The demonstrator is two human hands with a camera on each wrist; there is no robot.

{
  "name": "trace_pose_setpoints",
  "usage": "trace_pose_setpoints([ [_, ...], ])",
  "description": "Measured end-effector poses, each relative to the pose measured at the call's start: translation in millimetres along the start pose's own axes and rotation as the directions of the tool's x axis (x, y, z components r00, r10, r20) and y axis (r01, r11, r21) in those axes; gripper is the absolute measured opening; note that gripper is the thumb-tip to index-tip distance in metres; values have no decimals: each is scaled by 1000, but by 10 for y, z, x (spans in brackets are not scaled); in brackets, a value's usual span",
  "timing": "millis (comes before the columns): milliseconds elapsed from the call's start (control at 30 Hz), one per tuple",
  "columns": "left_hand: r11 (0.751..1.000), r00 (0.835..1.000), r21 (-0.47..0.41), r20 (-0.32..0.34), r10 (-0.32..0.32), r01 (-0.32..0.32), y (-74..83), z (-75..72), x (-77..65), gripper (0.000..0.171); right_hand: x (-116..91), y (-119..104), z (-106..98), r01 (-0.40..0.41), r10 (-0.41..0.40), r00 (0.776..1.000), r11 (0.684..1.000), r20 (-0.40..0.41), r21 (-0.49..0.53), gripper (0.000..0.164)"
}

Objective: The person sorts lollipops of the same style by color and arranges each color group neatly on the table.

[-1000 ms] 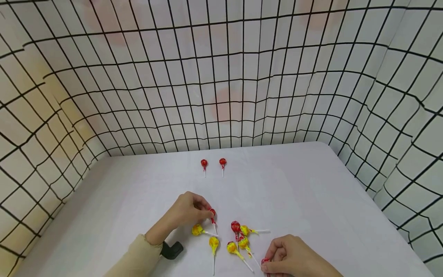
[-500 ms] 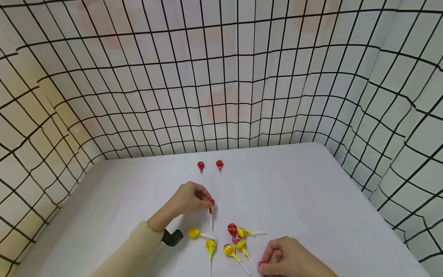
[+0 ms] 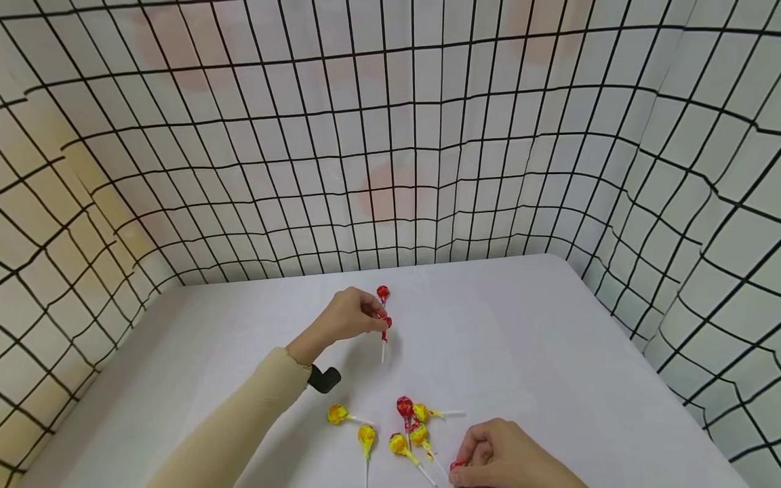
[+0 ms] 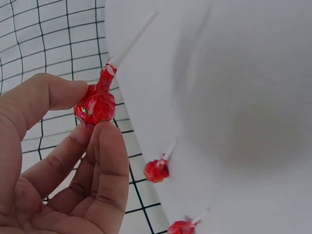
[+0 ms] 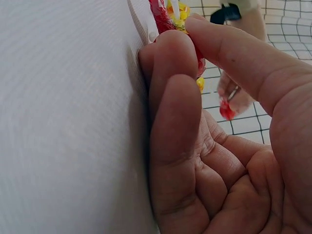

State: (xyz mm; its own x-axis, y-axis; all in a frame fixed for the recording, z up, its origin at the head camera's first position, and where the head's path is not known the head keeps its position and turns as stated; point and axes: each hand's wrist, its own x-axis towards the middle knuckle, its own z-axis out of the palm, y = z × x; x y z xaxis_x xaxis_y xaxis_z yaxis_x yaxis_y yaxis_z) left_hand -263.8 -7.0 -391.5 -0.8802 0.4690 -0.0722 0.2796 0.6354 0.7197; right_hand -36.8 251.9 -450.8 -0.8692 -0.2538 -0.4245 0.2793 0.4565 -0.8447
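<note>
My left hand [image 3: 352, 315] pinches a red-wrapped lollipop [image 4: 96, 105] by its candy head between thumb and fingertips, above the far half of the table; its white stick points away from the palm. Two more red lollipops lie at the far edge, one [image 4: 156, 170] and another [image 4: 182, 227] in the left wrist view; in the head view the hand hides one of them. Low at the front, my right hand [image 3: 500, 453] rests on the table and pinches another red lollipop [image 3: 456, 465], mostly covered by its fingers.
Between the hands lies a cluster: a red lollipop [image 3: 405, 406] against several yellow ones [image 3: 399, 444]. Left of it are two yellow lollipops, one [image 3: 337, 414] sideways and one [image 3: 366, 436] stick toward me. A black-gridded white curtain [image 3: 396, 156] encloses the white table [image 3: 518, 339].
My left hand has carried its red lollipop up from beside the yellow ones toward the red pair at the far edge. The right hand has kept its hold, nearly still.
</note>
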Motion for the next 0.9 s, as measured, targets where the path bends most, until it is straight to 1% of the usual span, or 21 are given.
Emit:
trace_pose_setpoints([
  [167,1000,1000,-18,2,-5,5,73,53,182,12,14,-5,21,-34,34,999,999,-8,0,19],
  [333,999,1000,-33,20,-11,12,106,164,353,10,34,-5,37,-76,75,997,997,-26,-13,19],
  [467,999,999,-39,27,-25,27,146,243,482,10,44,6,37,-85,85,996,996,-31,-9,19],
  [667,1000,999,-6,12,-29,30,224,303,677,11,64,38,23,-70,70,997,998,-19,-6,20],
  [833,999,1000,44,-24,-9,10,270,323,836,12,81,54,21,-59,59,998,998,-14,0,21],
  [900,999,999,47,-36,-19,21,280,330,893,12,87,52,26,-64,64,998,998,-15,4,22],
])
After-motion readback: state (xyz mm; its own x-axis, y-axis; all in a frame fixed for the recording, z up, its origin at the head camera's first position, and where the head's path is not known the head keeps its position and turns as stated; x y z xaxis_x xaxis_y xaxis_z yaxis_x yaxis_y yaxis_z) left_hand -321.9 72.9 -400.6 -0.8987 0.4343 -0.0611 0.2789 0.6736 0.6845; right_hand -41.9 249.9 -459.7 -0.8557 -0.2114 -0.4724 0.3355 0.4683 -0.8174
